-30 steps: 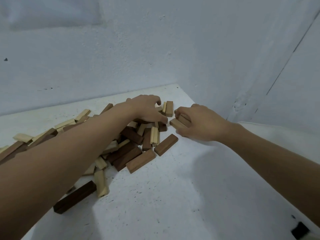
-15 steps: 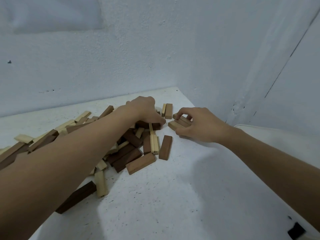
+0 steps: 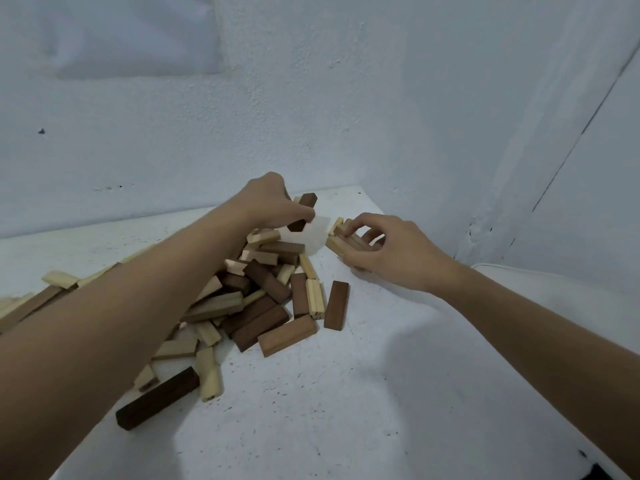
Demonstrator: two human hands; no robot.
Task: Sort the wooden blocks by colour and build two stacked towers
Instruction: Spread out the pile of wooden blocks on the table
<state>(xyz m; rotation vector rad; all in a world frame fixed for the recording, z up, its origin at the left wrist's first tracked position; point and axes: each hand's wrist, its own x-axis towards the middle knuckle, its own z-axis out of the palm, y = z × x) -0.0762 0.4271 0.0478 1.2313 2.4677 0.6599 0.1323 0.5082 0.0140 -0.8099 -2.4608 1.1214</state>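
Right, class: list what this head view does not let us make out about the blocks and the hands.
Head view: the left forearm covers much of the block pile, so no count is possible.
Head view: the right hand hides most of the small stack; its layers are unclear.
Head view: the left hand covers part of the dark block.
Head view: the picture's edge cuts off a black object.
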